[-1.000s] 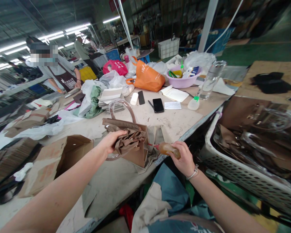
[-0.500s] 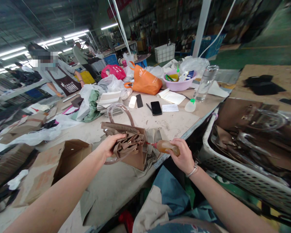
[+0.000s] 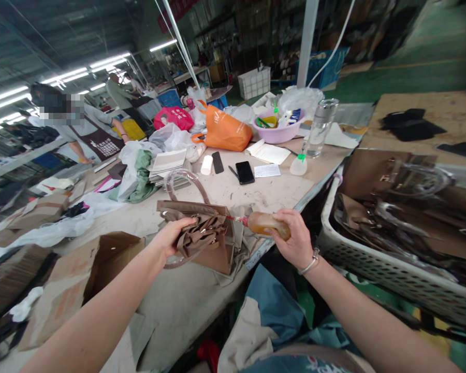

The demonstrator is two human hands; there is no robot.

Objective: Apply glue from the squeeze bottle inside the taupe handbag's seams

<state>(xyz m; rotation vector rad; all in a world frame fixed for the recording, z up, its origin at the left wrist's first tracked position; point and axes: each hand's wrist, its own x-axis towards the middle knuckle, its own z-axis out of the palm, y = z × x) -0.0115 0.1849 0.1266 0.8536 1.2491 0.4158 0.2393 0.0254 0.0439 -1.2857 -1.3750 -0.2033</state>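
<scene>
A brown handbag [image 3: 213,254] lies on its side on grey cloth at the table's near edge, its lining bunched up at the opening. My left hand [image 3: 174,235] is closed on the bag's gathered fabric, thumb on top; its lower fingers are hidden. One plastic-wrapped handle [image 3: 190,181] arches up behind the bag. Wrapped in my right hand [image 3: 293,238] is a squeeze bottle [image 3: 262,224] of amber liquid, held level. Its thin red nozzle points left at the upper right edge of the bag; I cannot tell whether the tip touches.
At right stands a white plastic basket [image 3: 357,254] full of brown bags. An open cardboard box [image 3: 70,280] sits left. Farther back are a phone [image 3: 245,172], a glass bottle [image 3: 321,129], a purple basin [image 3: 279,135] and an orange bag [image 3: 227,129]. A person in an apron [image 3: 101,137] stands far left.
The bottle's nozzle has moved from the bag's right side up to its top right edge. My left hand keeps its hold on the bag. The view has shifted slightly.
</scene>
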